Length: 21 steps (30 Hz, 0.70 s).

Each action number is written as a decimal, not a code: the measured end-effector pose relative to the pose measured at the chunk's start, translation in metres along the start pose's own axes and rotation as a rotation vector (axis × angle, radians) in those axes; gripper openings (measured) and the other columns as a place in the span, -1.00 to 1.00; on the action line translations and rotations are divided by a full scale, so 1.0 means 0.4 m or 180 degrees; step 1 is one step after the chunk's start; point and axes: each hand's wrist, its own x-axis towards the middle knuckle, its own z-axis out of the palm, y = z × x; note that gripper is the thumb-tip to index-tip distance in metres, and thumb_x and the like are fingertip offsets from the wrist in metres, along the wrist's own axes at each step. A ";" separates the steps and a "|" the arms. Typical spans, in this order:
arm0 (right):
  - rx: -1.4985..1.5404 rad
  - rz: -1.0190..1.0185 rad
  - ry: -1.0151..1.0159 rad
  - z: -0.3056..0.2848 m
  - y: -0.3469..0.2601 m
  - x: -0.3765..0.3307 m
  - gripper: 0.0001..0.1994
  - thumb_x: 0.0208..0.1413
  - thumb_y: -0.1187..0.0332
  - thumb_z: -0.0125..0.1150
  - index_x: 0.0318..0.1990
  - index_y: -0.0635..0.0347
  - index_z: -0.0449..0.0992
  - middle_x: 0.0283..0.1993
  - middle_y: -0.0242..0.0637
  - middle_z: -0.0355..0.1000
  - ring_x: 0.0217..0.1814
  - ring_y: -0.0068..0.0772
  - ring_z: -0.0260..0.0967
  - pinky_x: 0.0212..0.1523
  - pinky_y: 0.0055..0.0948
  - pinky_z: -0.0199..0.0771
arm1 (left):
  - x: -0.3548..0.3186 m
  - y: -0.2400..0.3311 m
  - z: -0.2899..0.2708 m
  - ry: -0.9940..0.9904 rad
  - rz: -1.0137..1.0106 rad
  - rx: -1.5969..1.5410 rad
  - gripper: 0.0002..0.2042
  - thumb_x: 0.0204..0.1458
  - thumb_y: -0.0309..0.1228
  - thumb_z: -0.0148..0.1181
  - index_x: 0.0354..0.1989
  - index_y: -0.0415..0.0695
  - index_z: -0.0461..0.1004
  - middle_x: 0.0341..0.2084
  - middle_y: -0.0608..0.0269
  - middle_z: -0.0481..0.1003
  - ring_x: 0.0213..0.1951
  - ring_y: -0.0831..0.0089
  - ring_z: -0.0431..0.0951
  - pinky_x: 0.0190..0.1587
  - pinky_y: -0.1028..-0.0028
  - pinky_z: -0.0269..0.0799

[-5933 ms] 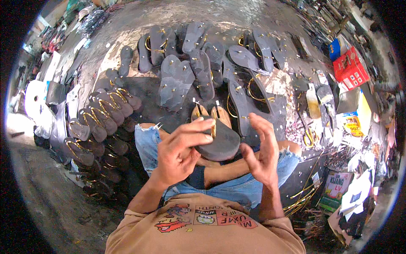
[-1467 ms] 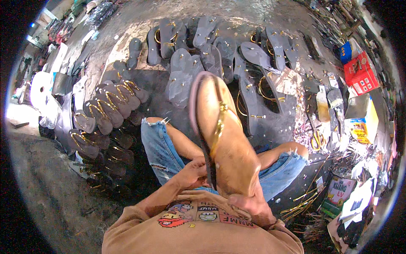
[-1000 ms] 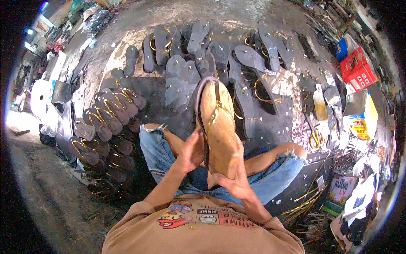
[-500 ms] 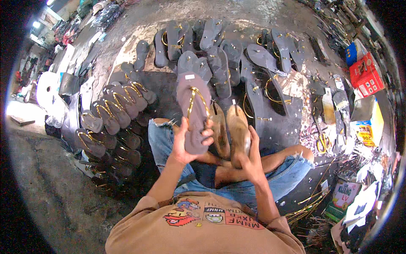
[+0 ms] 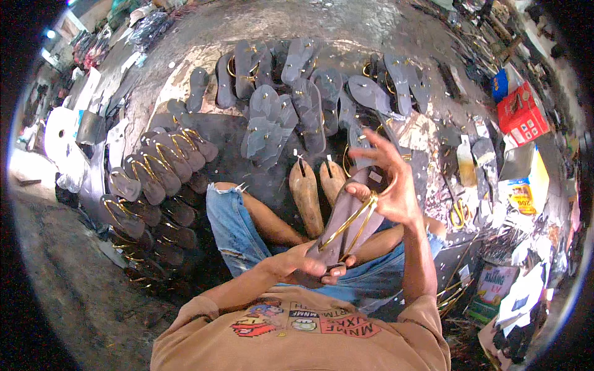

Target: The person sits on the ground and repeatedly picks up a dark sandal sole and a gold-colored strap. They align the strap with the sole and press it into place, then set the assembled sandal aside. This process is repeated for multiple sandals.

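Observation:
My left hand point(image 5: 309, 263) is closed round the near end of a brown flip-flop point(image 5: 340, 232) with gold straps, tilted over my lap. A second strapped edge shows along its right side; I cannot tell whether this is another flip-flop. At the far end, by a small white label, my right hand point(image 5: 396, 185) has its fingers spread and its thumb against the toe area. Two wooden shoe lasts, a left last point(image 5: 304, 198) and a right last point(image 5: 332, 178), stand just beyond my crossed legs. The flip-flop and right hand partly cover the right last.
Rows of gold-strapped flip-flops point(image 5: 158, 162) lie at the left. Many grey soles point(image 5: 266, 117) are spread ahead on a dark mat. At the right are scissors point(image 5: 458, 213), a red box point(image 5: 523, 111), a yellow container point(image 5: 526, 176) and a tin point(image 5: 493, 287) among scraps.
My left hand has drawn the flip-flop nearer and tilted it to the right. My right hand has let go of a shoe last and risen to the flip-flop's toe.

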 end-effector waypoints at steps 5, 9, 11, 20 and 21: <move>-0.0625 0.0012 -0.0376 -0.024 0.058 -0.021 -0.06 -0.12 0.38 0.69 0.46 0.26 0.30 0.28 -0.18 0.51 0.20 -0.42 0.46 0.23 -0.34 0.47 | -0.122 0.007 -0.020 0.2688 -0.0108 0.3009 -0.48 0.17 -0.36 0.43 0.29 -0.25 0.46 0.06 0.20 0.63 0.00 0.49 0.59 0.05 0.35 0.53; -0.0378 0.0138 -0.1212 -0.063 0.031 -0.024 -0.25 0.14 0.40 0.49 0.46 0.28 0.29 0.39 -0.15 0.40 0.33 -0.38 0.39 0.31 -0.36 0.40 | -0.164 0.068 0.040 0.2962 -0.0239 0.3430 -0.66 0.20 -0.36 0.41 0.10 -0.22 0.63 -0.12 0.30 0.70 -0.07 0.55 0.60 0.05 0.41 0.51; 0.0898 0.0990 -0.1460 -0.080 0.047 -0.011 -0.42 0.28 0.39 0.36 0.41 0.30 0.36 0.32 -0.18 0.47 0.32 -0.33 0.40 0.35 -0.33 0.37 | -0.174 0.042 0.028 0.2933 0.0058 0.3278 -0.67 0.18 -0.38 0.42 0.08 -0.21 0.65 -0.17 0.30 0.71 -0.11 0.60 0.58 0.02 0.43 0.51; -0.0377 0.0660 -0.1784 0.025 0.094 0.072 -0.67 0.27 0.26 0.43 0.04 0.31 0.62 -0.05 -0.29 0.63 0.00 -0.51 0.47 0.09 -0.36 0.48 | -0.207 0.054 0.074 0.3938 0.0092 0.4077 -0.71 0.17 -0.48 0.41 0.02 -0.33 0.62 -0.27 0.21 0.71 -0.20 0.63 0.61 -0.10 0.48 0.57; -0.0168 0.0641 -0.1831 0.047 0.098 0.080 -0.67 0.26 0.25 0.43 0.04 0.30 0.62 -0.05 -0.28 0.62 0.00 -0.50 0.48 0.08 -0.34 0.49 | -0.225 0.038 0.058 0.3976 0.0338 0.3666 -0.75 0.16 -0.51 0.39 -0.01 -0.33 0.63 -0.26 0.23 0.70 -0.23 0.61 0.62 -0.12 0.49 0.57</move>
